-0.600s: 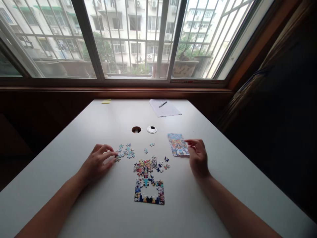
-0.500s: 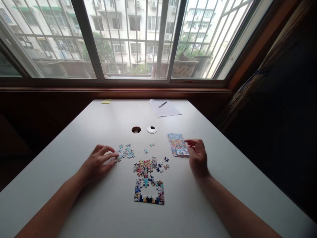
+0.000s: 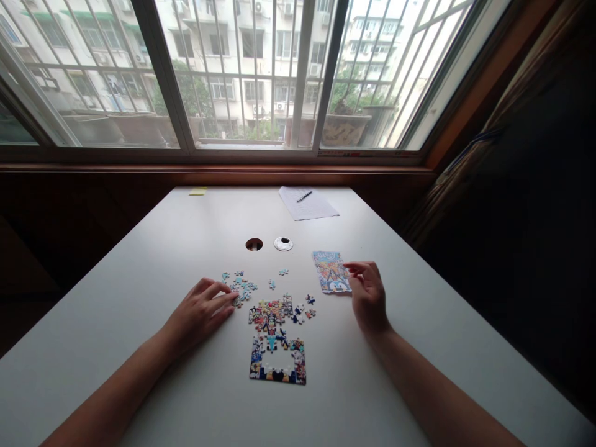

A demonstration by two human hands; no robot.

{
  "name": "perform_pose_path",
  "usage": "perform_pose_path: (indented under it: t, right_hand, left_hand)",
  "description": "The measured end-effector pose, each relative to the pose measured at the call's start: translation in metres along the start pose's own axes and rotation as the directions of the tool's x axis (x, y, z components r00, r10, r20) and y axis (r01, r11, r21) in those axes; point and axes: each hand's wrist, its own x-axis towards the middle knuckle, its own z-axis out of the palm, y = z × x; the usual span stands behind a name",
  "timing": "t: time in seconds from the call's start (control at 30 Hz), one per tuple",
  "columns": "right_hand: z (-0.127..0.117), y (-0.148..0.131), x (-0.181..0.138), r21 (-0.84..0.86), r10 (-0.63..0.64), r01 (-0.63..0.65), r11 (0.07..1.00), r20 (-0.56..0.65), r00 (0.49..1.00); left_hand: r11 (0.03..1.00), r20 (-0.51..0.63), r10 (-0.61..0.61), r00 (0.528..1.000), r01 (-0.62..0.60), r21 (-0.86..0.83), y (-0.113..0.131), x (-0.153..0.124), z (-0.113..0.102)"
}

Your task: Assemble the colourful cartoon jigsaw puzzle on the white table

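Note:
My left hand [image 3: 205,308] reaches over the table with its fingers stretched out and slightly apart. Its fingertips touch the near left side of a small heap of loose, mostly light blue jigsaw pieces [image 3: 243,287]. Any piece under the fingertips is hidden. At the right, my right hand [image 3: 369,290] pinches the right edge of a picture card [image 3: 331,271], which lies on the table. Between the hands is a partly joined jigsaw puzzle [image 3: 278,375]: a U-shaped lower frame with a gap in its middle, and a colourful joined cluster [image 3: 270,315] just above it.
Several dark and white loose pieces [image 3: 298,312] lie right of the cluster. Two single blue pieces [image 3: 284,272] are farther back. Beyond are a round table hole [image 3: 254,244], a white cap [image 3: 283,244], paper [image 3: 311,208] with a pen [image 3: 304,197], and yellow sticky notes [image 3: 198,191].
My left hand has moved right, and the light blue pieces at its fingertips have shifted slightly right and closer together. My right hand stays at the picture card.

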Motion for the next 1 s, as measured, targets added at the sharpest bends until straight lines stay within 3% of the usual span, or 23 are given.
perform_pose_path:
  t: [0.43,0.87,1.0]
  right_hand:
    - [0.000,0.001,0.000,0.014,0.022,-0.022,1.000,0.023,1.000]
    - [-0.001,0.002,-0.001,0.013,0.010,-0.010,1.000,0.039,0.999]
    - [0.001,0.001,-0.002,-0.039,-0.033,0.039,0.998,0.137,0.990]
  left_hand:
    - [0.991,-0.009,-0.133,0.991,0.133,0.009,0.004,0.016,0.008]
    - [0.996,-0.012,-0.061,0.998,0.060,-0.068,0.015,0.042,0.019]
    - [0.996,-0.008,-0.043,0.999,0.042,-0.074,0.012,0.036,0.019]
